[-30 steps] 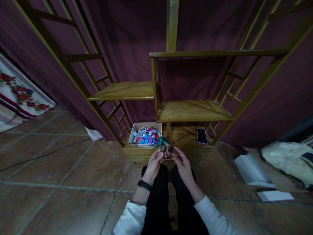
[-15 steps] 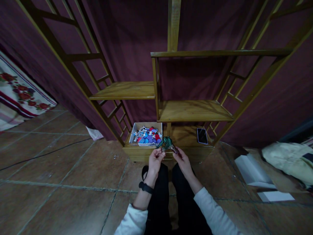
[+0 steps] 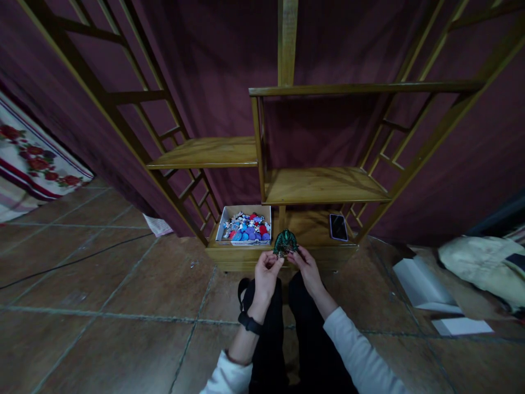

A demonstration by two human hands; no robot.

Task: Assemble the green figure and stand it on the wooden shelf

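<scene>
A small dark green, black-marked toy figure (image 3: pixel 285 239) is held up between my two hands, just in front of the shelf unit's lowest level. It looks like an animal with a thin tail sticking out to the left, but its exact kind is too small to make out. My left hand (image 3: pixel 267 273) pinches its lower left side with thumb and fingers. On the lower right side, my right hand (image 3: pixel 305 268) grips it in the same way. The fingers cover its lower parts. Left of it, a white box (image 3: pixel 219 236) holds many small colourful pieces.
The wooden shelf unit (image 3: pixel 328 183) stands before me against a dark red curtain (image 3: pixel 221 65). A phone (image 3: pixel 338 226) lies on its bottom shelf at right. White boards (image 3: pixel 424 284) and a pale bag (image 3: pixel 484 265) lie on the floor at right; a black cable (image 3: pixel 77 258) runs at left.
The toy figure has turned and now looks more rounded and upright. My left hand has shifted slightly to the right, bringing both hands closer together.
</scene>
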